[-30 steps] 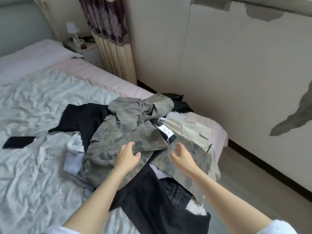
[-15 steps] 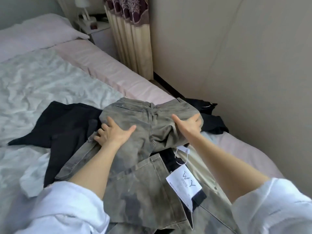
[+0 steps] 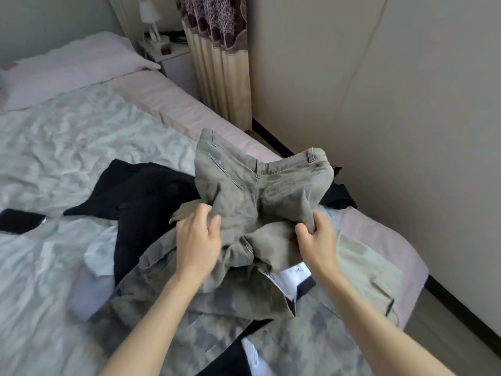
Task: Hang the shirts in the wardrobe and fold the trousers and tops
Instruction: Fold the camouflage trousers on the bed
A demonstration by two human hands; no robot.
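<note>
The bed point(image 3: 67, 164) fills the left and middle of the view, covered by a crumpled pale grey sheet, with a pink strip of mattress along its far edge. The wall point(image 3: 406, 104) runs close beside the bed on that far side, and a patterned curtain point(image 3: 217, 58) hangs against it beyond the bed's head end. A pink pillow point(image 3: 73, 63) lies at the head of the bed, and just beyond it a white bedside table point(image 3: 173, 58) carries a small lamp point(image 3: 149, 17).

On the near end of the bed sits a heap of clothes. The grey camouflage trousers point(image 3: 260, 191) lie on top of the heap, their waistband end lifted clear of the bed and the legs trailing down toward the viewer. A black garment point(image 3: 146, 191) spreads flat on the bed just beside the trousers, on the side away from the wall, and pale garments point(image 3: 360, 256) lie under the heap on the wall side.

The left hand point(image 3: 196, 245) grips a bunch of the trousers' fabric below the seat, fingers curled into the cloth and thumb on top. The right hand point(image 3: 317, 240) pinches the other side of the same bunch, fingers wrapped round a fold.

A dark phone point(image 3: 20, 221) lies flat on the bed, well apart from the heap.
</note>
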